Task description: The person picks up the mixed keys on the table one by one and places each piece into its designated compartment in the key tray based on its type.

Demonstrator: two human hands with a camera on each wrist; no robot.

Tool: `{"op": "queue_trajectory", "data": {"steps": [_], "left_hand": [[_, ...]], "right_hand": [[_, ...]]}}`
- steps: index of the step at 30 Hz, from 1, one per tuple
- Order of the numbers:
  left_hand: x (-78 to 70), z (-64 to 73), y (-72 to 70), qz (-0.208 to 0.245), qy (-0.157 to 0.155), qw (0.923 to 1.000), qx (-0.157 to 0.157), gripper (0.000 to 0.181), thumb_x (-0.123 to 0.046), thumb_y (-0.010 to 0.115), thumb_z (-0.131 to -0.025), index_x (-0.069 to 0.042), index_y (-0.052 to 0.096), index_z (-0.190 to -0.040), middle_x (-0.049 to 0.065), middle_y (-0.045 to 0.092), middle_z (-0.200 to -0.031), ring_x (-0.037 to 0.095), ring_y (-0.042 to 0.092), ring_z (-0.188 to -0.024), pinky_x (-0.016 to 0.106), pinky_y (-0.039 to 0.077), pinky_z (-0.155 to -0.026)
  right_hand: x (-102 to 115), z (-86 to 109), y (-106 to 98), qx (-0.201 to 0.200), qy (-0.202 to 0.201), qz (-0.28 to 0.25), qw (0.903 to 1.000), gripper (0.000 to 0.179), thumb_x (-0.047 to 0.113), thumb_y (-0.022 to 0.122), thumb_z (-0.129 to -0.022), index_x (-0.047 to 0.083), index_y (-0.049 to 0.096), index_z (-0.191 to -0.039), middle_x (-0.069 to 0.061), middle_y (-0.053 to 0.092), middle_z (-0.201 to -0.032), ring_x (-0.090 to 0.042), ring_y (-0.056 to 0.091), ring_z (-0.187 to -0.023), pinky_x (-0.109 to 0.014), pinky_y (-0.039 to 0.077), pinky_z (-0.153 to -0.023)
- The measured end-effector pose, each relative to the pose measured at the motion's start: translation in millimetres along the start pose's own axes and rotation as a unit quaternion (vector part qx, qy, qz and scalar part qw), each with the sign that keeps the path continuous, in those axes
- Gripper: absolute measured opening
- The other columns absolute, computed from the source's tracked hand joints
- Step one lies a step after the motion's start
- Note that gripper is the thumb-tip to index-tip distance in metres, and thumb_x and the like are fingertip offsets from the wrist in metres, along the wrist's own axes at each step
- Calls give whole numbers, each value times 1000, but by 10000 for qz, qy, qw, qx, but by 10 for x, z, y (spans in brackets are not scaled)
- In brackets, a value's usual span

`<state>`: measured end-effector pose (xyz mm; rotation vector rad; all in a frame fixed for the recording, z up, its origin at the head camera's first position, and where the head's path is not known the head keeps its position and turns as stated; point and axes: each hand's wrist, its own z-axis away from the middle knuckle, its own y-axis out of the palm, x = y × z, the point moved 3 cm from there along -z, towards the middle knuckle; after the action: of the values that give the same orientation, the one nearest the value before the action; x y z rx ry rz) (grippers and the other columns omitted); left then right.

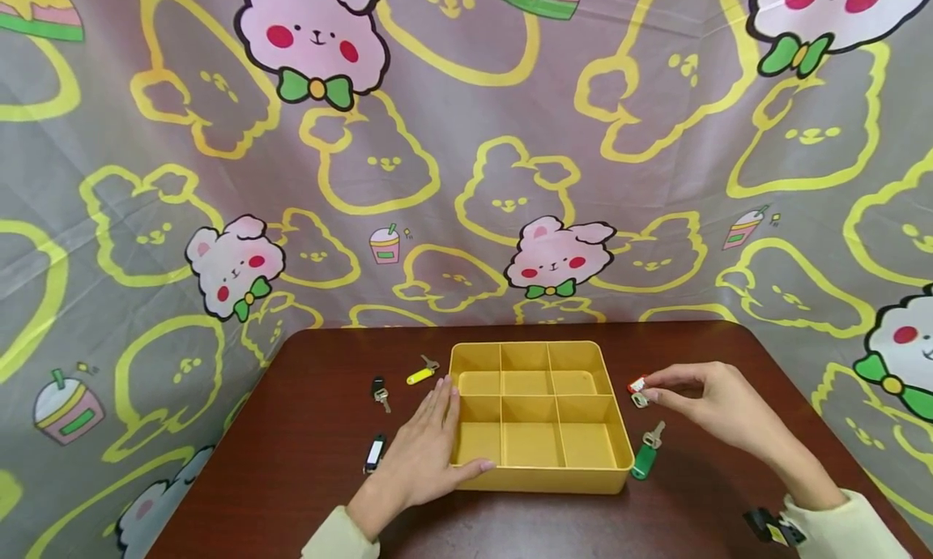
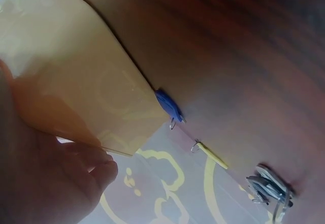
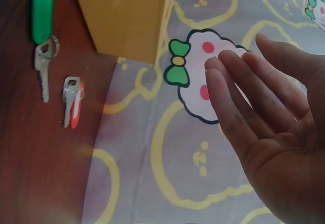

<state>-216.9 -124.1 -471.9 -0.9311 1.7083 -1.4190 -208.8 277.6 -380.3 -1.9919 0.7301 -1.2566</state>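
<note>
A yellow box (image 1: 543, 480) with several compartments stands on the table. My left hand (image 1: 423, 450) lies along its left wall, fingers straight and thumb at the front rim; the left wrist view shows the hand (image 2: 66, 178) against the box wall. To the right of the box, my right hand (image 1: 717, 397) reaches over a key with a red tag (image 1: 637, 384). In the right wrist view that red-tagged key (image 3: 72, 99) lies on the table, apart from the extended fingers of the hand (image 3: 274, 127). Closer to the front is a key with a green tag (image 1: 645, 462).
Left of the box lie a key with a yellow tag (image 1: 420, 376), a black-headed key (image 1: 378, 385) and a black-and-white tag (image 1: 375, 452). A blue tag (image 2: 167, 104) shows beside the box in the left wrist view. Patterned cloth (image 1: 452, 243) hangs behind the table (image 1: 306, 429).
</note>
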Motion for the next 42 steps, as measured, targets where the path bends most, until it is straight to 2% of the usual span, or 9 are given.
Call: {"op": "queue_trajectory", "data": {"steps": [4,8,13,19,24,29,34,38,42], "left_hand": [[3,-7,-24,-46,50,9999,-74,118,-89,40,-91,2,26,-164,22,14,-176,34,18,-165,46,30,-132],[0,-3,-20,2,34,10000,-31,116,-86,44,-92,2,23,-165,21,10,-177,33,17,-165,47,28,-132],[-2,1,2,-18,3,10000,-13,116,-87,43,-92,1,22,-165,19,7,-177,32,14,-166,46,27,-133],[-11,5,20,-46,-11,10000,-13,116,-87,42,-92,2,25,-164,19,8,-177,30,10,-166,44,25,-134],[-17,12,4,-109,59,9999,-120,115,-86,44,-92,3,27,-164,21,13,-176,32,15,-165,45,28,-132],[-8,16,-7,-108,48,9999,-122,116,-88,42,-92,2,27,-164,22,13,-176,32,15,-165,46,29,-132],[-2,23,7,-19,19,10000,-83,115,-85,47,-92,2,24,-165,21,11,-176,31,14,-166,46,28,-132],[-3,20,10,-16,22,9999,-100,115,-85,47,-92,2,25,-164,21,12,-176,31,14,-166,45,28,-132],[0,11,-1,-44,23,9999,-93,118,-89,40,-91,2,26,-164,21,12,-176,32,14,-166,45,28,-132]], "right_hand": [[-44,46,28,-134,53,186,9997,11,29,85,-90,34,82,-99,19,80,-92,10,67,-86,-20,55,-72],[-89,102,91,-132,94,274,9995,10,30,85,-89,31,82,-98,17,79,-93,9,66,-86,-23,56,-72],[-138,155,173,-82,3,469,9989,13,31,86,-88,34,82,-100,17,80,-96,8,67,-90,-28,58,-75],[-204,238,246,-183,-236,501,9983,14,26,87,-87,35,80,-96,22,78,-91,11,65,-86,-22,55,-71],[-277,326,326,-277,-459,507,9973,19,21,89,-84,34,80,-95,24,77,-88,12,64,-85,-16,52,-70],[-317,356,376,-181,-466,563,9972,20,20,90,-82,32,80,-94,19,79,-90,11,65,-87,-21,56,-71],[-340,372,429,-102,-550,597,9967,15,17,89,-83,24,82,-94,18,79,-89,9,67,-85,-26,59,-70],[-365,384,470,-5,-798,517,9955,14,15,88,-84,19,81,-96,16,79,-87,11,66,-82,-23,59,-69],[-405,393,515,213,-1029,465,9934,17,10,87,-83,14,80,-98,9,80,-87,13,64,-80,-19,58,-66]]}}
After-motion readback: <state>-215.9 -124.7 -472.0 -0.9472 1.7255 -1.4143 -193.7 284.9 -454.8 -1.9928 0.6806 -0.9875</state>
